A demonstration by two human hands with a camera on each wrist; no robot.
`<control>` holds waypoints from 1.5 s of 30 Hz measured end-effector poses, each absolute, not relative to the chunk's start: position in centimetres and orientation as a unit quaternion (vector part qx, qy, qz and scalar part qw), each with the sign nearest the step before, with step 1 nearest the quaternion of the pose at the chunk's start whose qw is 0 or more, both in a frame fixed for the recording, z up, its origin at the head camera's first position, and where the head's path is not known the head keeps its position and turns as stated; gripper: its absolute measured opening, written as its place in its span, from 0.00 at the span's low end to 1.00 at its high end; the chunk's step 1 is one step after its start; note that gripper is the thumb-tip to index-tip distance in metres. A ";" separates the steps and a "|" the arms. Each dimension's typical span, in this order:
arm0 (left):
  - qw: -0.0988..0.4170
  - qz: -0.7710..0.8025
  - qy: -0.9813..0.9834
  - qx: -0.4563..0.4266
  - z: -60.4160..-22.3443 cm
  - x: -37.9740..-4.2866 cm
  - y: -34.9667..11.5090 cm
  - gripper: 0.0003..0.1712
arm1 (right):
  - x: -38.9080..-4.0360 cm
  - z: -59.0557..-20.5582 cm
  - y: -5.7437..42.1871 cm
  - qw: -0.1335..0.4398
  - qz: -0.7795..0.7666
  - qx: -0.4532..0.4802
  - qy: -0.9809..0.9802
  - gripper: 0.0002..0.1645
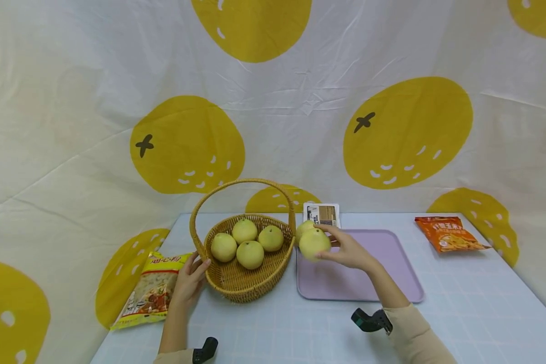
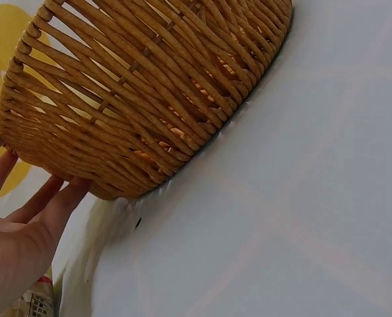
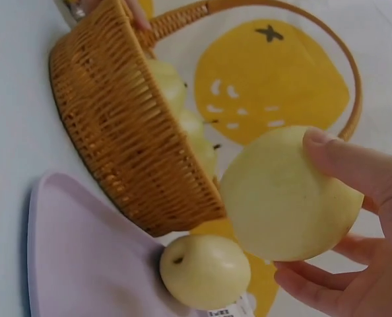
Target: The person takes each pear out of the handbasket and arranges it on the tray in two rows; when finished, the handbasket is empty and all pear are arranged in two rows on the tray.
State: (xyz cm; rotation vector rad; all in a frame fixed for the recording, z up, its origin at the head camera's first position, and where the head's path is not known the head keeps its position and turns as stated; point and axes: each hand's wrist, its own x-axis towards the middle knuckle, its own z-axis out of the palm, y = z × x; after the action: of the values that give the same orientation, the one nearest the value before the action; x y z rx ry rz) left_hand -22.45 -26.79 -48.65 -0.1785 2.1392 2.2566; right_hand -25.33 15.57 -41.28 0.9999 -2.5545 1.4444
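Observation:
A wicker basket [image 1: 243,292] with a tall arched handle stands at left centre, several pale yellow pears [image 1: 250,254] inside it. My left hand [image 1: 190,280] grips its left rim; in the left wrist view those fingers [image 2: 67,198] press the woven wall from outside. My right hand [image 1: 351,251] holds one pear [image 3: 292,195] between thumb and fingers, raised above the left part of a lilac tray [image 1: 368,290]. Behind this pear, another pear [image 3: 206,271] lies at the tray's far left corner, close to the basket; the held one partly hides it in the head view.
A yellow food bag [image 1: 152,293] lies left of the basket, beside my left forearm. Behind the tray is a flat white-edged packet [image 1: 325,214]. An orange snack bag [image 1: 450,235] lies at the back right. A fruit-printed cloth [image 1: 300,121] hangs behind the table.

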 end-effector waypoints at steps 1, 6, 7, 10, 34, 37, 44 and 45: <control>0.014 0.725 0.686 -0.058 -48.6 -22.5 -26.8 0.42 | -25.5 -41.3 15.9 0.023 0.467 0.320 -0.824 0.41; 0.017 0.725 0.686 -0.057 -48.6 -22.4 -26.9 0.43 | -26.7 -41.6 17.4 0.035 0.478 0.306 -0.823 0.41; 0.017 0.725 0.686 -0.058 -48.6 -22.4 -26.9 0.43 | -27.0 -41.6 17.8 0.039 0.480 0.302 -0.823 0.41; 0.017 0.722 0.689 -0.056 -48.6 -22.3 -26.9 0.43 | -27.8 -41.6 18.8 0.048 0.487 0.279 -0.826 0.40; 0.017 0.733 0.678 -0.058 -48.6 -22.4 -26.9 0.43 | -31.7 -45.3 21.9 0.053 0.532 0.141 -0.833 0.40; 0.018 0.731 0.680 -0.055 -48.6 -22.3 -26.9 0.43 | -32.1 -45.7 21.7 0.052 0.530 0.133 -0.836 0.40; 0.014 0.734 0.677 -0.052 -48.6 -22.4 -26.8 0.43 | -32.9 -46.3 20.8 0.057 0.506 0.110 -0.854 0.38; 0.014 0.736 0.675 -0.052 -48.6 -22.4 -26.8 0.43 | -33.0 -46.4 20.6 0.054 0.502 0.108 -0.856 0.38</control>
State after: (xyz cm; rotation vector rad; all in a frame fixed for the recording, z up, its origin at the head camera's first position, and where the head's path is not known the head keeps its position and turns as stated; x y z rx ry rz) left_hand -22.37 -26.78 -48.62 -0.1635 2.1031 2.2905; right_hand -32.97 20.64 -46.43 0.3278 -2.6007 1.5260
